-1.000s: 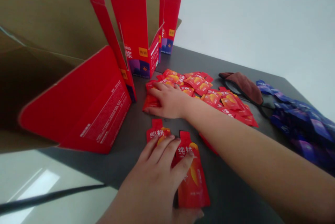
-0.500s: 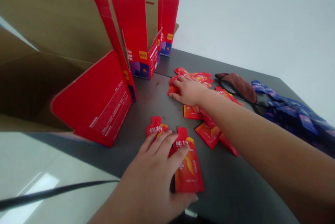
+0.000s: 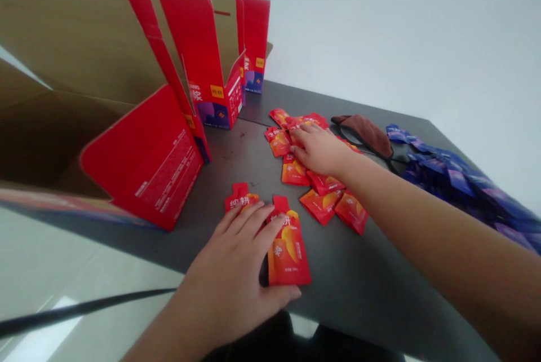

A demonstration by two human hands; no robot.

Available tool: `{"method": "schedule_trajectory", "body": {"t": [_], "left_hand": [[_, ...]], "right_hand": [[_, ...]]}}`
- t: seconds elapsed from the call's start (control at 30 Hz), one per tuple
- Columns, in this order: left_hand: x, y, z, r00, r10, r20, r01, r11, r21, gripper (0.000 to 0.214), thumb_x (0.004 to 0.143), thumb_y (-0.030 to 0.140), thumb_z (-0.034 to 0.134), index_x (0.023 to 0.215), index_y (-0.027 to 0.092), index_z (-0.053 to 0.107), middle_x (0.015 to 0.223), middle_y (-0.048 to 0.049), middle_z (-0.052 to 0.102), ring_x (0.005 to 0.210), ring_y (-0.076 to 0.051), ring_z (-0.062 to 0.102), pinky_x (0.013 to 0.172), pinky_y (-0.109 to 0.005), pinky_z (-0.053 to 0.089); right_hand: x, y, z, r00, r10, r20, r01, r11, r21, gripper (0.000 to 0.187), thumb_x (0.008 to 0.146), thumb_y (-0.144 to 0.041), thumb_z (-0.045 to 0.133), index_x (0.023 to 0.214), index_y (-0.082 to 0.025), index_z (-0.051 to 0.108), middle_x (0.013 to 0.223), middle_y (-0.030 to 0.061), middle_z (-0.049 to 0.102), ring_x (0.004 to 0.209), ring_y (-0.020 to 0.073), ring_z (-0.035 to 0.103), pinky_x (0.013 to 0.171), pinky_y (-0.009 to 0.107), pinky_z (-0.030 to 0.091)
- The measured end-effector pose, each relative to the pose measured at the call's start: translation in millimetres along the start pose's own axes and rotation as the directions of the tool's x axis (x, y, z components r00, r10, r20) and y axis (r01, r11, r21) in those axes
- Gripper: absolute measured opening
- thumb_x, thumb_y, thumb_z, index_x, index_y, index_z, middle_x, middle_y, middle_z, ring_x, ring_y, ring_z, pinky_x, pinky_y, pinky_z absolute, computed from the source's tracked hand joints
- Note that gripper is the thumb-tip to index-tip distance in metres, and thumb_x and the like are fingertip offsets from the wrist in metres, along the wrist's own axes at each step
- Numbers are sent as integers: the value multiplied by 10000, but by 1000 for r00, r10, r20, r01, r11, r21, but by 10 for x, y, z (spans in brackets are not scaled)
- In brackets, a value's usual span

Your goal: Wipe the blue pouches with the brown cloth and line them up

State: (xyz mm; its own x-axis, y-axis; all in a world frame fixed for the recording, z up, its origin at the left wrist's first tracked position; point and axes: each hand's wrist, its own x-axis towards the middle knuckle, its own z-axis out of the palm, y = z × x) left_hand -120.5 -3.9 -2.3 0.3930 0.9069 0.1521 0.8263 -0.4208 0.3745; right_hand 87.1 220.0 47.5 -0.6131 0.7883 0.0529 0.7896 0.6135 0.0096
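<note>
My left hand (image 3: 236, 266) lies spread, palm down, at the table's near edge. Its fingers rest over two red-and-orange sachets: one sachet (image 3: 291, 252) shows most of its front, while the other sachet (image 3: 240, 201) is largely covered by the fingers. Farther off, my right hand (image 3: 316, 148) reaches onto a loose pile of the same sachets (image 3: 295, 170), fingers stretched out and touching those on top. Several sachets in the pile overlap, and part of it is hidden under the hand and forearm.
Open red cardboard boxes (image 3: 143, 164) stand along the left side of the dark grey table (image 3: 236, 153). Behind the pile lies a brown cloth item with dark straps (image 3: 367, 132). Blue-purple sachets (image 3: 456, 176) are heaped at the right. A white wall rises behind.
The view has shifted slightly, so most things appear farther left. My right hand has moved off the pile's left end toward its middle, uncovering a sachet there. My left hand stays on the two sachets.
</note>
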Motion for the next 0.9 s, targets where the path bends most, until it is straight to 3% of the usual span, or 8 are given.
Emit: {"method": "schedule_trajectory", "body": {"t": [0.1, 0.17, 0.2, 0.27, 0.37, 0.5, 0.7, 0.9], "left_hand": [[2, -27, 46, 1000, -14, -23, 15, 1000, 21, 1099, 783, 693, 843, 1657, 196, 398, 1689, -147, 489, 1575, -382, 429, 1325, -598, 313], [-9, -46, 58, 999, -27, -23, 27, 999, 25, 1135, 783, 725, 829, 1662, 171, 373, 1691, -170, 479, 1575, -383, 433, 1311, -587, 351], [-18, -54, 59, 1000, -18, -17, 18, 1000, 25, 1118, 804, 736, 805, 1663, 171, 368, 1708, -172, 451, 1588, -381, 413, 1306, -584, 362], [-39, -66, 60, 1000, 6, -31, -5, 1000, 28, 954, 943, 697, 670, 1665, 155, 363, 1751, -172, 372, 1629, -358, 338, 1306, -582, 358], [-47, -68, 83, 995, -22, -94, 29, 997, 78, 648, 1124, 486, 363, 1644, 102, 405, 1753, -196, 354, 1658, -332, 266, 1308, -616, 327], [7, -52, 135, 992, -84, -94, 99, 980, 171, 601, 1129, 384, 274, 1562, 58, 534, 1684, -240, 456, 1616, -356, 363, 1283, -636, 359], [21, -47, 115, 998, -35, -52, 44, 984, 174, 612, 1127, 392, 284, 1592, 61, 502, 1674, -196, 489, 1576, -314, 447, 1268, -575, 418], [31, -30, 98, 999, -29, -32, 35, 979, 202, 609, 1132, 395, 265, 1596, 90, 514, 1685, -164, 477, 1582, -309, 439, 1263, -588, 420]], "right_hand": [[-411, -346, -98, 968, -209, -138, 238, 942, 238, 374, 1100, -372, 525, 1340, -124, 669, 1333, 169, 714, 1256, 305, 656, 1116, 448, 497], [-770, -585, -135, 937, -329, -120, 349, 847, 402, 397, 1103, -429, 538, 1321, -132, 685, 1290, 149, 734, 1193, 269, 689, 1076, 415, 536], [-950, -683, -138, 928, -363, -85, 362, 822, 439, 444, 1087, -471, 565, 1348, -130, 677, 1322, 159, 726, 1207, 277, 687, 1080, 427, 543], [-1265, -811, -113, 942, -333, -40, 317, 847, 426, 711, 1017, -564, 656, 1515, -65, 563, 1475, 233, 644, 1335, 347, 632, 1135, 506, 524], [-1537, -860, -26, 961, -275, 22, 250, 899, 359, 965, 945, -628, 734, 1613, 7, 448, 1615, 305, 503, 1476, 431, 516, 1206, 581, 468], [-1585, -857, 89, 950, -311, 32, 282, 897, 341, 815, 991, -561, 707, 1575, -20, 531, 1627, 284, 503, 1524, 413, 474, 1262, 558, 419], [-1594, -913, 204, 956, -281, -85, 292, 870, 398, 644, 1035, -402, 655, 1553, -34, 548, 1628, 251, 519, 1543, 352, 468, 1302, 508, 377], [-1620, -909, 239, 960, -258, -108, 277, 819, 503, 548, 1015, -377, 706, 1456, -67, 609, 1589, 206, 576, 1520, 288, 508, 1296, 432, 400]]}}
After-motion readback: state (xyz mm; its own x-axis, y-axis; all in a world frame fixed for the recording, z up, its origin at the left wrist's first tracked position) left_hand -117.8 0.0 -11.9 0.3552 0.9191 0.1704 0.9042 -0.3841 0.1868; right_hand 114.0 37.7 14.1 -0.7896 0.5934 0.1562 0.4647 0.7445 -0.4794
